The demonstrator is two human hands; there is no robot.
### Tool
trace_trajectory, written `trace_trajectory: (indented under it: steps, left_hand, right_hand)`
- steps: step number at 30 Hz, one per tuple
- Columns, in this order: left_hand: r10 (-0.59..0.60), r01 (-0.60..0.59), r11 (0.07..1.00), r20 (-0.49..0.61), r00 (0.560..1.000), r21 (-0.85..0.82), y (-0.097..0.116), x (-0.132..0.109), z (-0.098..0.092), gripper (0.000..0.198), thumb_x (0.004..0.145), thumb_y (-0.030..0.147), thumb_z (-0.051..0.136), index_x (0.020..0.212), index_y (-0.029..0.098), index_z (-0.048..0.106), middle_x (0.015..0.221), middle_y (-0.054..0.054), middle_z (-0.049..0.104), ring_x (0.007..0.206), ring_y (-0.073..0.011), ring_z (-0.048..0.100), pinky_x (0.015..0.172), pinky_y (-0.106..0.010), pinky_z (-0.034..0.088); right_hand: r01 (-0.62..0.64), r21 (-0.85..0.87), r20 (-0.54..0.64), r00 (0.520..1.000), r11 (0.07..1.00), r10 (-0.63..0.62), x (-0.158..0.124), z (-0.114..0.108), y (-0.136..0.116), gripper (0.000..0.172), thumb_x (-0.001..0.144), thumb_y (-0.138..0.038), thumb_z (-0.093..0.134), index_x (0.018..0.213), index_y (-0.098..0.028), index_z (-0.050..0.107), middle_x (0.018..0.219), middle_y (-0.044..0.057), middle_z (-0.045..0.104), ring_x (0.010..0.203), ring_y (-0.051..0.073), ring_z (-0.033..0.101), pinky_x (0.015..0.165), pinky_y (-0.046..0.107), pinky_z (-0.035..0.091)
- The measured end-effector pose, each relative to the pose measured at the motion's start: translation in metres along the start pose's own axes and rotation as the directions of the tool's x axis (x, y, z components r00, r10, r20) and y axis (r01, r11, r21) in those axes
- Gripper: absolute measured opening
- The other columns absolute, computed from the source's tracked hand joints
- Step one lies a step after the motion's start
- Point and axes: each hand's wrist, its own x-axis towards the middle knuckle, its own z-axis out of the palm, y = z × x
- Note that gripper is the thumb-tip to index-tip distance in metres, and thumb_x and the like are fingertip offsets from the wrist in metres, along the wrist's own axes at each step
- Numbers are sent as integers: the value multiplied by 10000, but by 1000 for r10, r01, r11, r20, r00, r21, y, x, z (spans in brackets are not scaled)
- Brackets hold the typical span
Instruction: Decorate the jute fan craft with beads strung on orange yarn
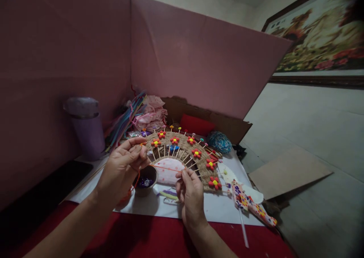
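Between my two hands an orange yarn point(165, 168) is stretched nearly level. My left hand point(123, 161) is closed in a pinch on it, and a small orange bit shows at its fingertips. The other end is pinched by my right hand point(191, 193). Behind them lies an arched, twine-wrapped piece point(206, 170), set with red and orange flowers and short sticks with coloured tips. Its inner half-round is a white pad point(167, 171) with pink dots. A small bowl point(155, 178) with dark purple, shiny contents stands beside my left hand, partly hidden by it.
A purple tumbler point(88, 134) stands at left, near pipe cleaners point(125, 121) and crumpled pink dotted cloth point(152, 112). A blue yarn ball point(220, 142) lies behind the arch. At right is a flower-patterned glue gun point(246, 201). White paper point(218, 212) covers part of the red cloth point(148, 237).
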Motion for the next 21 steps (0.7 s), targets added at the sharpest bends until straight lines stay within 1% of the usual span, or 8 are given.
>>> trace_trajectory:
  steps: [4,8,11,13,17,19,21]
  left_hand:
    - [18,-19,1000,-22,1000,-12,2,0,-3,162,776,39,552,896,112,632,601,-14,522,528,-78,434,488,-167,424]
    - [24,-25,999,-38,999,-29,4,-2,-8,203,778,19,528,920,116,637,622,-11,516,541,-82,447,526,-192,465]
    - [25,-28,998,-40,999,-57,3,-3,-13,218,777,2,504,916,103,638,616,-11,502,523,-75,419,502,-179,446]
    - [15,-18,996,-35,999,-87,1,-4,-15,219,779,3,497,919,96,636,616,-13,492,520,-73,410,479,-164,421]
    - [-18,15,992,-28,999,-124,-3,-4,-16,208,783,2,492,913,84,632,621,-16,484,511,-66,391,465,-150,397]
    - [-37,35,991,-18,999,-130,-4,-5,-15,206,782,-1,498,916,85,629,627,-15,480,506,-62,384,460,-146,388]
    - [-56,55,990,-6,998,-130,-5,-6,-13,213,784,-2,500,930,88,627,635,-15,477,512,-64,387,463,-146,389]
  right_hand:
    - [76,2,22,997,997,-76,-2,0,1,277,742,-392,648,763,-163,495,704,-33,567,396,2,380,330,121,213]
    - [157,-1,51,986,988,-157,-5,-3,3,253,784,-390,624,767,-169,499,682,-43,553,419,14,401,364,129,263]
    - [234,-36,63,971,972,-231,-9,-3,2,233,826,-390,589,778,-177,505,670,-45,539,439,25,408,384,138,273]
    - [280,-65,39,960,958,-278,-12,-2,-1,245,866,-412,530,787,-181,508,681,-39,535,455,34,414,403,149,293]
    - [337,-95,-64,937,937,-343,-17,0,-7,285,913,-469,419,862,-204,510,692,-33,511,502,63,435,454,179,335]
    - [359,-131,-56,928,924,-368,-19,0,-8,275,915,-471,415,903,-215,515,638,-42,472,520,83,431,476,194,341]
    - [387,-183,-9,919,904,-395,-21,-1,-7,258,920,-452,413,927,-219,523,627,-39,450,539,99,429,497,213,345]
